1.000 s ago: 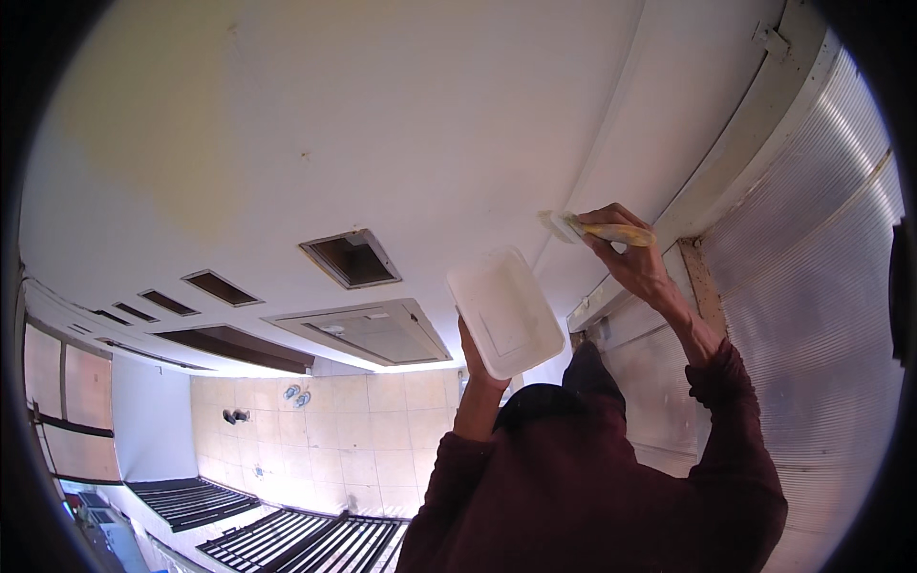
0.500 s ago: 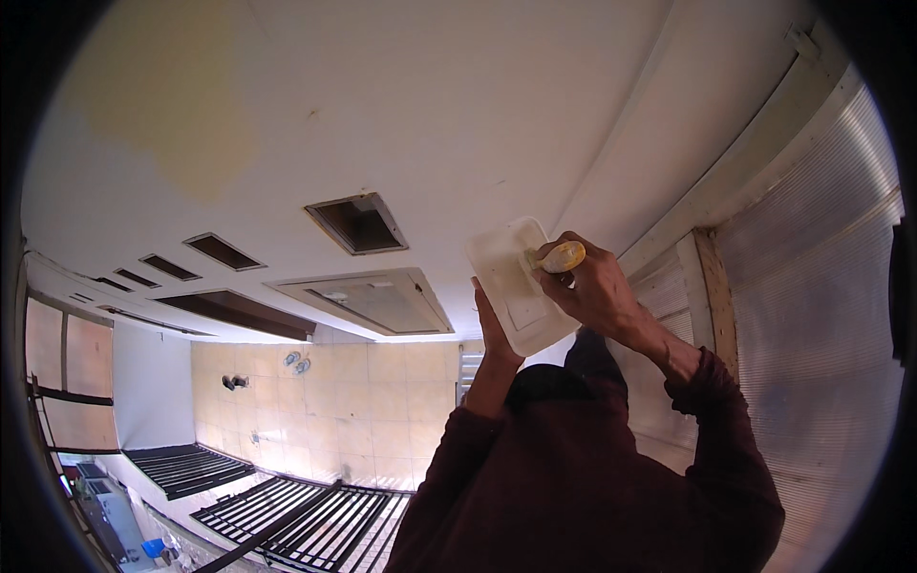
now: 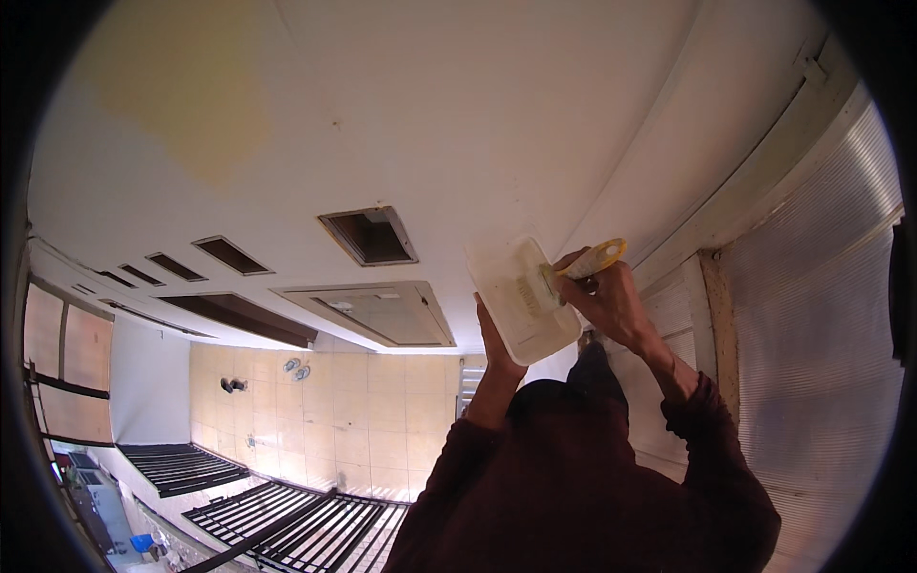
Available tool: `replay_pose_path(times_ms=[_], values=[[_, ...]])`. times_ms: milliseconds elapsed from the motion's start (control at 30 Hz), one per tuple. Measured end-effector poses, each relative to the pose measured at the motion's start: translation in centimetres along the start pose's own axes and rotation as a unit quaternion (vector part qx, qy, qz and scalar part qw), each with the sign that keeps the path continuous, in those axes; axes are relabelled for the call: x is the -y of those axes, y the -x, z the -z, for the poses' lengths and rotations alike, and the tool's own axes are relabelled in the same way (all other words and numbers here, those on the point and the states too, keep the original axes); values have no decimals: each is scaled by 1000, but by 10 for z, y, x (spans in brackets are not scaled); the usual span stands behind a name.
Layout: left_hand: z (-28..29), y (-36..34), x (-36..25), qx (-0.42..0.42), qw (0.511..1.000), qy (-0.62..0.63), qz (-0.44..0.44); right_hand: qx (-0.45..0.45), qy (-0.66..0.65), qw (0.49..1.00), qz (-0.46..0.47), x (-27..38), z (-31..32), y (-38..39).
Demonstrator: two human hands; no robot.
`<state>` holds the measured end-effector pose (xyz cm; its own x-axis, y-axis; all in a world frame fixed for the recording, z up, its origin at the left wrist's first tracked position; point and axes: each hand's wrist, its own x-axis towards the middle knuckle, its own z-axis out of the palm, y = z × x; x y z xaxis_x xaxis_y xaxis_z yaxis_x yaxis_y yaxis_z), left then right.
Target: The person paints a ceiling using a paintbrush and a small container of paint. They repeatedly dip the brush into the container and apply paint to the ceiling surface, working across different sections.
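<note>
- Head view, left grip: the left grip (image 3: 499, 353) is closed around the near left side of a white tub (image 3: 521, 329), which tilts open toward the camera, just ahead and to the right of that grip.
- Head view, right grip: the right grip (image 3: 609, 301) is grasping a brush (image 3: 597, 260) by its handle; the handle's yellow end points up beyond the fingers, and the bristles sit just left of the grip, at the tub's right inner side.
- What changed: a second ago the brush was up against the wall (image 3: 430, 105), ahead of the right grip. Half a second ago it was over the tub, its handle end facing the camera; now the handle leans to the right.
- Meaning: the work seems to have shifted from stroking the wall to loading or wiping the brush. Whether the bristles touch the tub, I cannot tell.
</note>
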<state>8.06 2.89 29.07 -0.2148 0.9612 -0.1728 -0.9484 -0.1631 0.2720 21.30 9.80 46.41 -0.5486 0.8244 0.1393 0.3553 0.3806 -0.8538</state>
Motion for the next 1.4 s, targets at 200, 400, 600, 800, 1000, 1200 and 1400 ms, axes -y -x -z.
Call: replay_pose_path(times_ms=[200,400,600,800,1000,1200,1400], values=[[-20,-2,-18,35,996,64,52,-25,-127,989,-77,-23,9,0],[-32,-1,-27,65,993,92,34,-93,-419,892,-141,-44,-2,0],[-54,-2,-43,74,993,95,20,-120,-479,867,-68,-12,20,-36],[-47,15,-47,94,990,-62,-80,-190,-344,896,209,122,74,-96],[-13,18,-32,57,996,52,-45,-258,-168,856,415,225,122,-151],[-2,23,-28,38,996,48,-66,-282,-194,803,488,293,117,-188],[-1,23,-29,24,997,56,-41,-287,-220,783,506,326,108,-223]])
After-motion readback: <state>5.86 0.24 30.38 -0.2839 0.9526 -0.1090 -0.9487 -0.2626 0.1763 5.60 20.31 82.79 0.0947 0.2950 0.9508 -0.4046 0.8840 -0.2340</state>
